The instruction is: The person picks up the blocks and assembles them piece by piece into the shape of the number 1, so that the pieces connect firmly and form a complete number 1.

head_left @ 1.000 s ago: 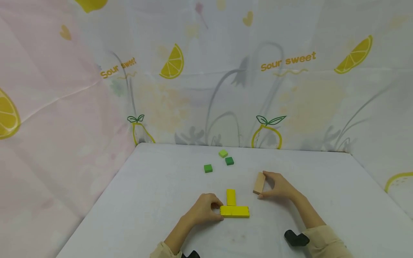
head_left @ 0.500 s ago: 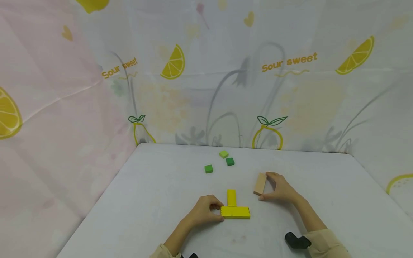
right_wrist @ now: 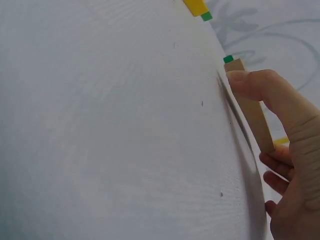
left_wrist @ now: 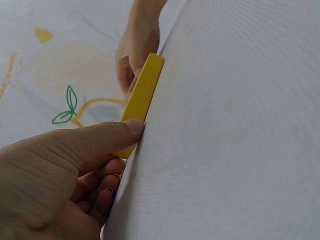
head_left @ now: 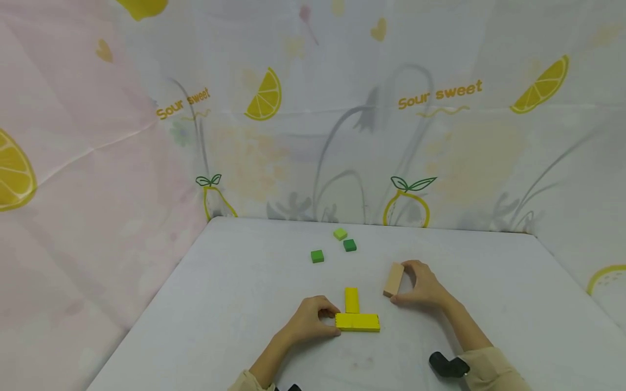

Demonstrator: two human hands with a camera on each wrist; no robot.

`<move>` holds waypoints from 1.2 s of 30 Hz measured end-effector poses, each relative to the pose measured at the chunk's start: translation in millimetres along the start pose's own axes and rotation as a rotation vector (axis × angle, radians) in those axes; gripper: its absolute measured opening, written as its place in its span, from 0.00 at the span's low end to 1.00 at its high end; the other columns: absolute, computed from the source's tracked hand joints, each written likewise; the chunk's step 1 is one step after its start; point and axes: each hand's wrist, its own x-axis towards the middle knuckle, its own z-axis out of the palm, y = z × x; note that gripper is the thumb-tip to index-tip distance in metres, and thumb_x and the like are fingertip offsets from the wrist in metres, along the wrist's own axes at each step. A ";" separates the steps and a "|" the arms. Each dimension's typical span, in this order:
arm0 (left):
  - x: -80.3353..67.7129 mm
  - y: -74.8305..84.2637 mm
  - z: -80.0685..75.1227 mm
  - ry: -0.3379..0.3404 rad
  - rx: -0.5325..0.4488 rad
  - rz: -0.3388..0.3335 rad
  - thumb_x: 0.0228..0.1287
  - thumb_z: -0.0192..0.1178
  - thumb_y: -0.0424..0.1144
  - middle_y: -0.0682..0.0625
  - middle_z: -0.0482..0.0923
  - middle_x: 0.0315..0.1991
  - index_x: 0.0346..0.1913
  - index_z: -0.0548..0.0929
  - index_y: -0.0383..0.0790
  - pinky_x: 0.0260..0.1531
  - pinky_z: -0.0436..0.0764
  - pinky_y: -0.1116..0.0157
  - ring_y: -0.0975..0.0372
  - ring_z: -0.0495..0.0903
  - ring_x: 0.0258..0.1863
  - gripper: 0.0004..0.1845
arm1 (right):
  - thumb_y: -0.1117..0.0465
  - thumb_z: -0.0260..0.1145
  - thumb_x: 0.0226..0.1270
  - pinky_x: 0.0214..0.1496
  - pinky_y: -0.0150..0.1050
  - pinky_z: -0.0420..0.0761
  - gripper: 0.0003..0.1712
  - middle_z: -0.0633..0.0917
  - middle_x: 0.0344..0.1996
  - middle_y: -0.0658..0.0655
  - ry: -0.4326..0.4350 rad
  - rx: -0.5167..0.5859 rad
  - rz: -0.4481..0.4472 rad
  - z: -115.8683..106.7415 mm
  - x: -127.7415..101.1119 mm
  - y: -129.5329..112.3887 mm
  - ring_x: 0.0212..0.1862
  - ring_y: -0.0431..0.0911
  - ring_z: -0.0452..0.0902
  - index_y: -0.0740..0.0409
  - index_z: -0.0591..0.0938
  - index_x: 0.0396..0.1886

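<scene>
Two yellow blocks lie on the white table (head_left: 235, 304) in a T: a long one (head_left: 357, 322) crosswise and a shorter one (head_left: 351, 300) butting its far side. My left hand (head_left: 313, 319) pinches the long block's left end; in the left wrist view the thumb (left_wrist: 107, 137) presses that yellow block (left_wrist: 142, 95). My right hand (head_left: 421, 285) holds a tan wooden block (head_left: 393, 279) tilted on its edge, thumb at the near end and fingers at the far end. In the right wrist view the thumb (right_wrist: 255, 82) lies on the tan block (right_wrist: 252, 115).
Three small green cubes sit farther back: a light green one (head_left: 339, 234), a dark green one (head_left: 349, 245) and a mid green one (head_left: 317, 256). A lemon-print cloth backdrop (head_left: 342, 119) walls the table on three sides. Black wrist mounts (head_left: 447, 365) show at the bottom.
The right hand has shifted the tan block slightly toward the yellow blocks. The left hand and yellow blocks stay where they were.
</scene>
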 end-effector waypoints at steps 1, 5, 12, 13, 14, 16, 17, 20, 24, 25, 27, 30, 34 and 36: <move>0.1 -0.5 0.1 0.001 0.000 0.001 0.44 0.74 0.35 0.55 0.78 0.30 0.39 0.85 0.34 0.34 0.74 0.73 0.71 0.72 0.30 0.16 | 0.48 0.78 0.34 0.58 0.63 0.64 0.51 0.72 0.54 0.73 0.001 0.011 -0.001 -0.2 1.1 -1.0 0.58 0.67 0.64 0.74 0.69 0.55; 0.1 -1.0 0.1 0.004 0.000 -0.003 0.44 0.74 0.35 0.55 0.78 0.30 0.39 0.85 0.34 0.34 0.74 0.73 0.71 0.72 0.30 0.16 | 0.49 0.79 0.34 0.58 0.61 0.66 0.51 0.73 0.53 0.72 0.001 0.034 -0.018 -0.4 6.3 -4.5 0.57 0.66 0.66 0.74 0.69 0.55; -1.1 0.2 -0.1 0.003 -0.006 -0.010 0.44 0.74 0.35 0.55 0.78 0.31 0.39 0.85 0.34 0.34 0.75 0.73 0.71 0.72 0.31 0.16 | 0.49 0.80 0.35 0.58 0.58 0.68 0.51 0.76 0.52 0.70 -0.029 0.060 -0.020 4.0 15.6 -11.3 0.56 0.63 0.70 0.74 0.70 0.57; -1.3 0.3 0.0 0.003 -0.009 -0.011 0.44 0.74 0.35 0.55 0.78 0.31 0.39 0.85 0.34 0.34 0.75 0.73 0.71 0.72 0.31 0.16 | 0.49 0.80 0.35 0.58 0.58 0.68 0.51 0.76 0.52 0.69 -0.029 0.060 -0.016 5.0 16.8 -12.5 0.55 0.62 0.70 0.74 0.70 0.57; -1.4 0.4 0.1 0.003 -0.010 -0.010 0.44 0.74 0.35 0.55 0.78 0.31 0.38 0.85 0.34 0.34 0.75 0.73 0.71 0.72 0.31 0.16 | 0.49 0.80 0.35 0.58 0.57 0.69 0.51 0.76 0.52 0.70 -0.029 0.058 -0.020 5.7 17.9 -13.8 0.55 0.62 0.71 0.74 0.70 0.57; -1.4 0.3 0.5 0.002 -0.010 -0.012 0.44 0.74 0.35 0.55 0.78 0.31 0.38 0.85 0.34 0.34 0.75 0.73 0.71 0.72 0.30 0.16 | 0.49 0.80 0.36 0.59 0.57 0.68 0.52 0.76 0.52 0.70 -0.027 0.052 -0.022 7.1 20.5 -15.6 0.55 0.62 0.71 0.75 0.70 0.57; -1.2 0.3 0.7 0.000 -0.011 -0.013 0.44 0.74 0.35 0.55 0.78 0.31 0.38 0.85 0.35 0.34 0.75 0.73 0.71 0.72 0.30 0.16 | 0.49 0.80 0.36 0.59 0.57 0.68 0.52 0.76 0.52 0.70 -0.024 0.052 -0.022 7.7 21.7 -16.8 0.55 0.61 0.71 0.75 0.70 0.57; -0.9 -0.1 1.0 -0.003 -0.011 -0.010 0.44 0.74 0.35 0.56 0.78 0.31 0.39 0.85 0.35 0.35 0.75 0.73 0.71 0.72 0.30 0.16 | 0.49 0.80 0.36 0.59 0.56 0.68 0.52 0.76 0.53 0.70 -0.026 0.057 -0.028 9.6 25.7 -19.9 0.55 0.61 0.71 0.75 0.70 0.57; -1.2 -0.2 0.5 -0.001 -0.008 -0.003 0.44 0.74 0.35 0.56 0.78 0.30 0.38 0.85 0.35 0.34 0.75 0.73 0.71 0.72 0.30 0.16 | 0.49 0.80 0.36 0.60 0.55 0.68 0.53 0.76 0.53 0.69 -0.051 0.085 -0.025 13.0 32.6 -24.6 0.56 0.61 0.70 0.75 0.69 0.58; -1.4 -0.1 0.4 0.001 -0.009 -0.001 0.44 0.74 0.35 0.56 0.78 0.30 0.38 0.85 0.35 0.34 0.75 0.73 0.71 0.72 0.30 0.16 | 0.49 0.80 0.36 0.60 0.55 0.67 0.53 0.76 0.53 0.69 -0.059 0.093 -0.025 13.7 34.6 -25.7 0.56 0.61 0.70 0.75 0.69 0.58; -1.6 0.1 0.3 0.005 -0.008 0.000 0.44 0.74 0.35 0.56 0.78 0.30 0.38 0.85 0.35 0.34 0.75 0.73 0.71 0.72 0.30 0.16 | 0.49 0.80 0.35 0.60 0.55 0.68 0.53 0.76 0.53 0.68 -0.079 0.096 -0.032 15.4 39.3 -27.0 0.56 0.60 0.71 0.75 0.69 0.58; -2.1 0.8 0.0 0.006 -0.012 0.001 0.44 0.74 0.35 0.55 0.78 0.30 0.38 0.85 0.34 0.34 0.75 0.73 0.71 0.72 0.30 0.16 | 0.49 0.81 0.34 0.59 0.54 0.69 0.53 0.77 0.51 0.66 -0.106 0.085 -0.057 17.8 47.1 -29.0 0.53 0.58 0.71 0.74 0.69 0.58; -1.9 1.6 -0.3 0.000 -0.009 -0.006 0.44 0.74 0.35 0.55 0.78 0.30 0.38 0.85 0.34 0.34 0.74 0.73 0.71 0.72 0.30 0.16 | 0.49 0.80 0.34 0.58 0.53 0.70 0.53 0.78 0.49 0.64 -0.135 0.068 -0.084 19.8 58.0 -33.3 0.52 0.56 0.72 0.73 0.70 0.58; -1.3 1.5 -0.2 -0.003 0.000 -0.008 0.44 0.74 0.36 0.56 0.78 0.31 0.39 0.85 0.34 0.34 0.74 0.73 0.71 0.72 0.30 0.16 | 0.49 0.80 0.34 0.58 0.53 0.70 0.52 0.78 0.50 0.64 -0.149 0.063 -0.097 20.1 63.3 -36.2 0.52 0.56 0.72 0.73 0.70 0.58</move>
